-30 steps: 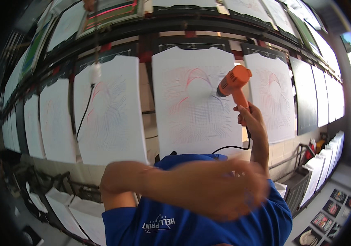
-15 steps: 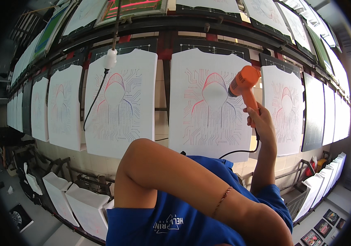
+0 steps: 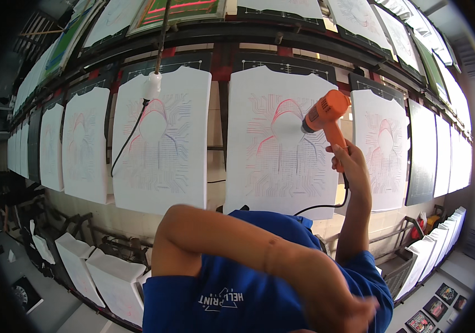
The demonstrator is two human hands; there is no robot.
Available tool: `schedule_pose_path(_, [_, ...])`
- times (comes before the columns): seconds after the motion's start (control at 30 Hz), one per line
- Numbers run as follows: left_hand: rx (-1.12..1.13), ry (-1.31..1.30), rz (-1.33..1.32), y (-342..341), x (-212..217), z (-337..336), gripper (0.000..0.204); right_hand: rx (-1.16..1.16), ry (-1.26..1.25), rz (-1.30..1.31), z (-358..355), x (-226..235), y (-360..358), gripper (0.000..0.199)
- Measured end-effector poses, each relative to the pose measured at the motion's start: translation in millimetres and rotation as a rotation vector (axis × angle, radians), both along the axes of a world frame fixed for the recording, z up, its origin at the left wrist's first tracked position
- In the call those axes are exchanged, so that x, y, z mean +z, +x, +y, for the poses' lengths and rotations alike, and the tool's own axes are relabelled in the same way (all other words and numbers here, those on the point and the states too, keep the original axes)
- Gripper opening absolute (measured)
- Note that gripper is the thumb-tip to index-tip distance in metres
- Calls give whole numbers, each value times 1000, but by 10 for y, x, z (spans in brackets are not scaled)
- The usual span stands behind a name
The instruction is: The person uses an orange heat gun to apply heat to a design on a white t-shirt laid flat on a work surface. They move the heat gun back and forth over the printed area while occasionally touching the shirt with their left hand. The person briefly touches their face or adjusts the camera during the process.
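My right hand (image 3: 350, 161) is closed round the handle of an orange heat gun (image 3: 326, 112). Its dark nozzle points left, over a white T-shirt (image 3: 248, 183) that lies flat on a dark board (image 3: 282, 62). A hooded figure in thin red and blue lines, with circuit-like lines around it, is printed on that shirt. The black cord (image 3: 321, 206) hangs from the handle and curves left toward my body. Across my chest my left arm is bent, with the left hand (image 3: 351, 313) near my right upper arm. That hand is smeared by motion, so its fingers cannot be made out.
Similar printed shirts (image 3: 157, 166) lie on boards in a row to both sides. A white connector (image 3: 152, 86) with a black plug and cable hangs over the left one. A dark metal rail (image 3: 193, 40) runs behind, and framed screens (image 3: 179, 12) lie beyond it.
My left arm has swung down and toward my body, and its hand now shows at the lower right. The heat gun has shifted slightly left, still in my right hand.
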State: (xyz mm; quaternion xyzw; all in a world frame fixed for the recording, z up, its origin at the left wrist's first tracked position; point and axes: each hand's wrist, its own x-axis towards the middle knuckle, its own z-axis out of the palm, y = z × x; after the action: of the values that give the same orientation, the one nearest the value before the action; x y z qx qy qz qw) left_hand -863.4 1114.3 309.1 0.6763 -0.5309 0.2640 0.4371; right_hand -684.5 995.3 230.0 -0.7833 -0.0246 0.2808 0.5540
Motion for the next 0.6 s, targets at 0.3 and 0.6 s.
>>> schedule_pose_path(0.3, [743,-4,528,188,-1245,1066,16,26,6,-38,256,-43,190,39])
schedule_pose_path(0.6, [1212,341,634,284,-2665,2037,11,7,34,-68,510,-21,238,40])
